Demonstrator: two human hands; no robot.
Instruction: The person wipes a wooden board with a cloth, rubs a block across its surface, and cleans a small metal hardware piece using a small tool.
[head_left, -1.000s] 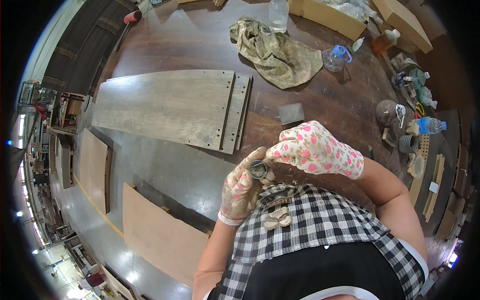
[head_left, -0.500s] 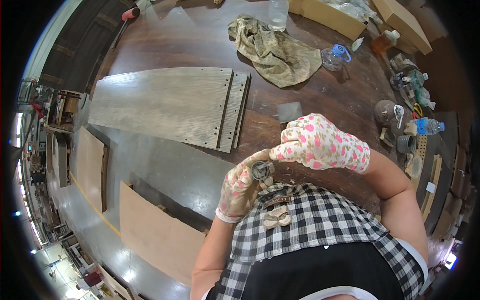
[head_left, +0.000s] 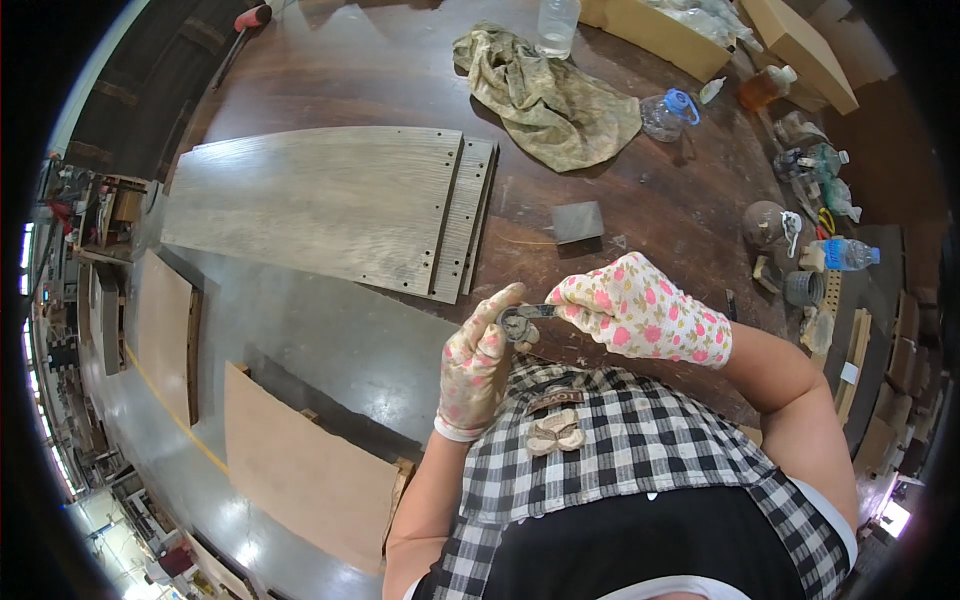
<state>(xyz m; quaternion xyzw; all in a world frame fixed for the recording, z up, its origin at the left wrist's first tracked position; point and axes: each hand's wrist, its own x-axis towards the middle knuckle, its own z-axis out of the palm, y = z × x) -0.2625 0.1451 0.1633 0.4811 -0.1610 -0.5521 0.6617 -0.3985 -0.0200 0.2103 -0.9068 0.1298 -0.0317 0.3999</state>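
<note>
My left hand (head_left: pixel 470 372), in a flowered glove, is closed around a small round cup (head_left: pixel 514 328) with grey paste-like stuff in it. My right hand (head_left: pixel 648 312), gloved in the same pattern, pinches a thin dark strip, like a small putty knife (head_left: pixel 536 311), whose far end reaches the cup's rim. Both hands are just in front of my checked apron, at the table's near edge. Beyond them lies a small dark grey square plate (head_left: pixel 578 223). To the left, a grey wood-grain board (head_left: pixel 320 205) with drilled holes rests on another board (head_left: pixel 468 235).
A crumpled stained cloth (head_left: pixel 560 110) lies at the back, beside a clear plastic cup (head_left: pixel 556 30) and a blue-handled bottle (head_left: pixel 662 118). Several bottles and jars line the right edge. A red-headed mallet (head_left: pixel 252 18) is far left. Tan panels (head_left: pixel 300 460) stand below the table's left side.
My right hand has shifted slightly right and down, baring the dark strip between it and the cup. The cup has tilted a little in my left hand. The view has shifted slightly.
</note>
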